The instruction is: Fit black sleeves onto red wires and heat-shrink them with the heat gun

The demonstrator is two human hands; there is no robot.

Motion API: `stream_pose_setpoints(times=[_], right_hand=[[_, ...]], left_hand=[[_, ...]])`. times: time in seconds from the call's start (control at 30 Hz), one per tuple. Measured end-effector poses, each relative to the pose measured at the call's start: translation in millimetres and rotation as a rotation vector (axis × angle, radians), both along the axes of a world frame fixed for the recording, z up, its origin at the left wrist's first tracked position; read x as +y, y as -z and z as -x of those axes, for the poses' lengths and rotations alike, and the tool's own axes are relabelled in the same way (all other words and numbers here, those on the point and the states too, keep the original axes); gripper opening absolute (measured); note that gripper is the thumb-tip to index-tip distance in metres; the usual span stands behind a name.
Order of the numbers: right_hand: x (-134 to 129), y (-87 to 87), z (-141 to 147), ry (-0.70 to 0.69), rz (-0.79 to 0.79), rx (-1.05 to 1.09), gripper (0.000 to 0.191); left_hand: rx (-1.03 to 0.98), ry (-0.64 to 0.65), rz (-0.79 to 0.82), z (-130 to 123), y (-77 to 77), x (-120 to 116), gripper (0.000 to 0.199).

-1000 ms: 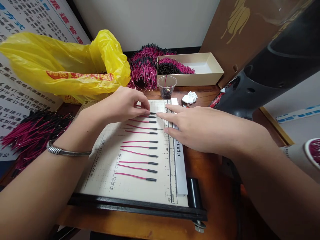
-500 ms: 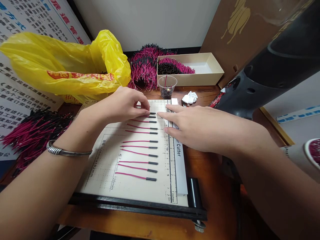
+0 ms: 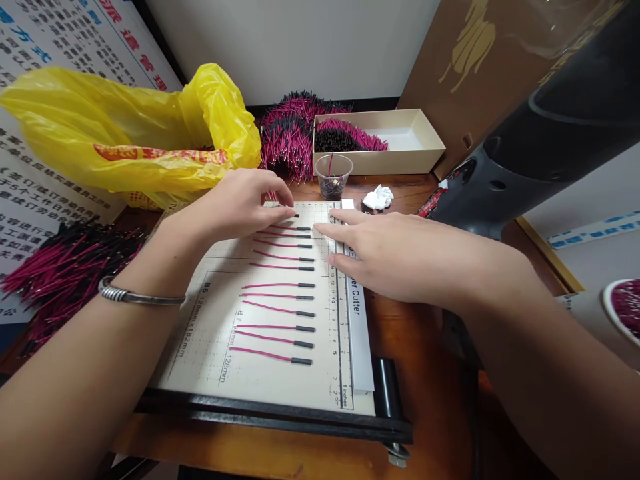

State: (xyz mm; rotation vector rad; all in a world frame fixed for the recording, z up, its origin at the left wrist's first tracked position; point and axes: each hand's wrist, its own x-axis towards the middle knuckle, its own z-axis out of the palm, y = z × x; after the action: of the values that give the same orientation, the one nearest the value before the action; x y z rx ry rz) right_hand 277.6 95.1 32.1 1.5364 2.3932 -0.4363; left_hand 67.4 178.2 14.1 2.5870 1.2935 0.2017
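A paper cutter board (image 3: 270, 387) lies on the wooden table. Across it, several pink wires (image 3: 265, 352) with black sleeved ends (image 3: 301, 361) are spread in a column, black ends to the right. Near the board's far edge, my left hand (image 3: 255, 203) pinches a wire whose black tip shows just past the fingertips. My right hand (image 3: 385, 250) rests over the ruler strip at the board's right side, fingers spread, holding nothing. Its fingertips are close to the black ends of the farther wires.
Behind the board are a clear cup (image 3: 333, 180), crumpled tissue (image 3: 379, 197), an open box (image 3: 410, 160) of wires and a wire heap (image 3: 287, 133). A yellow bag (image 3: 150, 160) and more wires (image 3: 75, 267) lie left. A dark machine (image 3: 515, 160) stands right.
My left hand has moved slightly away, toward the board's far edge, with a wire at its fingertips; the wire ends beneath it are more exposed. My right hand has barely moved.
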Motion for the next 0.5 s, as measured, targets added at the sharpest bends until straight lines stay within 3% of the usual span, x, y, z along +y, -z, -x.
stream_pose_setpoints(times=[0.23,0.5], right_hand=[[-0.4,1.9,-1.6,0.002,-0.026,0.014,0.049],[2.7,6.3,0.9,0.0,-0.042,-0.024,0.053]], left_hand=[[0.049,-0.029,0.039,-1.3,1.9,6.0,0.032],[0.026,0.028,0.052,-12.5,1.6,4.1,0.03]])
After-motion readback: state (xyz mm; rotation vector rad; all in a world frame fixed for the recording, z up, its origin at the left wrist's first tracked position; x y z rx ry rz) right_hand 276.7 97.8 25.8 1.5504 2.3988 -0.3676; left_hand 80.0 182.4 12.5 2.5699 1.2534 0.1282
